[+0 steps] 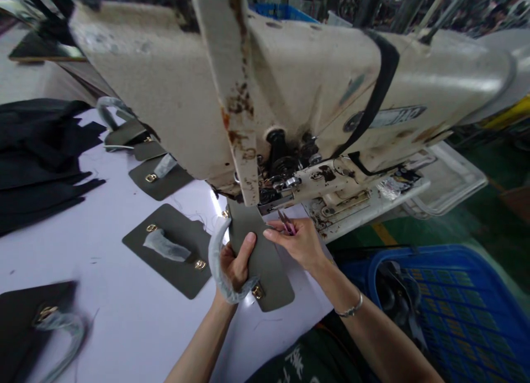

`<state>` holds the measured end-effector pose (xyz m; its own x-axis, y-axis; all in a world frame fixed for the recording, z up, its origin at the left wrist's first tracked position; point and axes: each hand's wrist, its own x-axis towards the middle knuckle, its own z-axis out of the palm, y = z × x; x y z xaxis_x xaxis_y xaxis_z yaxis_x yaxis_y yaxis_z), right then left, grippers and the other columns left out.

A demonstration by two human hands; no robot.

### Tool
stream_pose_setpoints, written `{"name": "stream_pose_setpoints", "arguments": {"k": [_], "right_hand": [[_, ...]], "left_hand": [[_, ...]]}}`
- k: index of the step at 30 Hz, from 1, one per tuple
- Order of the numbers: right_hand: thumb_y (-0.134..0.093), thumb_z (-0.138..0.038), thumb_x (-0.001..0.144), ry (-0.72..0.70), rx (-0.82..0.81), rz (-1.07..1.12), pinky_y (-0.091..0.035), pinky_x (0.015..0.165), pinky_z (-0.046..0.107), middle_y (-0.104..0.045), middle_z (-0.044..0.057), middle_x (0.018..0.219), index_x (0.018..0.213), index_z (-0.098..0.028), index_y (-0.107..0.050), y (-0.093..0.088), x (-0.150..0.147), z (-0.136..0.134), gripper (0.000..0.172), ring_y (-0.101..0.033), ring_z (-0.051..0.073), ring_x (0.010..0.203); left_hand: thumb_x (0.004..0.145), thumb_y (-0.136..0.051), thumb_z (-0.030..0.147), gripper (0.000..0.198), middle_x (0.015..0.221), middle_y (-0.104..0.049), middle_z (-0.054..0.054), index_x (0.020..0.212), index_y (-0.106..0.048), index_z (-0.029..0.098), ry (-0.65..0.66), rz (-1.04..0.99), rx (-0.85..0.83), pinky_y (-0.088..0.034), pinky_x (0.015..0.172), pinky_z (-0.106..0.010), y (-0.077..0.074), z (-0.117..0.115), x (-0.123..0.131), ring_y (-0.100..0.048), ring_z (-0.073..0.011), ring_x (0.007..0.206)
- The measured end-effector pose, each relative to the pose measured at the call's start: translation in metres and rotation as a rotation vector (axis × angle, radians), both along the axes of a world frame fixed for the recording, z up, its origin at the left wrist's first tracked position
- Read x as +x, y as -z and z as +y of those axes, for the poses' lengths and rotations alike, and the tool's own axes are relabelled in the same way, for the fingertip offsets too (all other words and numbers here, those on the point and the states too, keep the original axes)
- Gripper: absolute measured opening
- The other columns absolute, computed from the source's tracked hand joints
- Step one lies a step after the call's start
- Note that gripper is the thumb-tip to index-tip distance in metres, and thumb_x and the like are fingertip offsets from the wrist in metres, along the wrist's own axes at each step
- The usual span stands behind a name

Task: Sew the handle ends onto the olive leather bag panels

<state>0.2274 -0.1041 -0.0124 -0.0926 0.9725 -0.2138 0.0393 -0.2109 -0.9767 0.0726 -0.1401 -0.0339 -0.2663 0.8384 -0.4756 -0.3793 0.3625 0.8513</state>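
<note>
My left hand [238, 264] grips an olive-grey bag panel [267, 270], thumb on top and the other fingers hidden behind it. A curved handle [216, 256] in clear wrapping arches over that hand, joined to the panel by gold hardware [257, 291]. Pink-handled thread snips [287, 224] are held in my right hand [300, 242], blades pointing up at the panel's right side. The panel's far end lies under the head of a sewing machine [290, 96], close to its needle area, which is partly hidden.
Left on the white table [111, 272] lie another panel with a wrapped handle [174, 248], further panels [159, 179], and black fabric pieces [37, 157]. A dark panel [25, 322] sits near the front. At right stands a blue basket [455, 300] with dark items inside.
</note>
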Motion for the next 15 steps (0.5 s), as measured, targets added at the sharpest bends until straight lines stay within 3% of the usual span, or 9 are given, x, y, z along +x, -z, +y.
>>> {"name": "stream_pose_setpoints", "arguments": {"k": [7,12,15], "right_hand": [[-0.080,-0.048,0.083,-0.110,0.162,-0.258,-0.044,0.058,0.025,-0.077,0.000,0.073,0.086,-0.020,-0.086,-0.007,0.012,0.007,0.028,-0.068,0.018,0.065],[-0.078,-0.043,0.085,-0.284,0.234,-0.248,-0.048,0.063,0.025,-0.080,0.002,0.082,0.092,-0.022,-0.086,-0.014,0.020,0.021,0.024,-0.071,0.018,0.071],[-0.077,-0.041,0.086,-0.276,0.217,-0.217,-0.047,0.061,0.024,-0.077,0.001,0.072,0.083,-0.020,-0.085,-0.015,0.017,0.023,0.022,-0.069,0.017,0.065]], "left_hand": [[0.070,-0.089,0.054,0.059,0.098,-0.079,-0.014,0.111,-0.074,0.015,-0.001,0.000,0.000,-0.068,0.076,-0.037,-0.003,-0.002,0.001,-0.077,-0.0354,0.095],[0.071,-0.088,0.054,0.063,0.090,-0.078,-0.014,0.119,-0.074,0.016,0.006,-0.049,-0.064,-0.068,0.076,-0.042,-0.005,-0.005,0.001,-0.077,-0.0365,0.092],[0.072,-0.088,0.053,0.059,0.086,-0.078,-0.015,0.115,-0.075,0.014,0.018,-0.050,-0.052,-0.067,0.073,-0.042,-0.014,0.000,0.002,-0.077,-0.0378,0.090]]}}
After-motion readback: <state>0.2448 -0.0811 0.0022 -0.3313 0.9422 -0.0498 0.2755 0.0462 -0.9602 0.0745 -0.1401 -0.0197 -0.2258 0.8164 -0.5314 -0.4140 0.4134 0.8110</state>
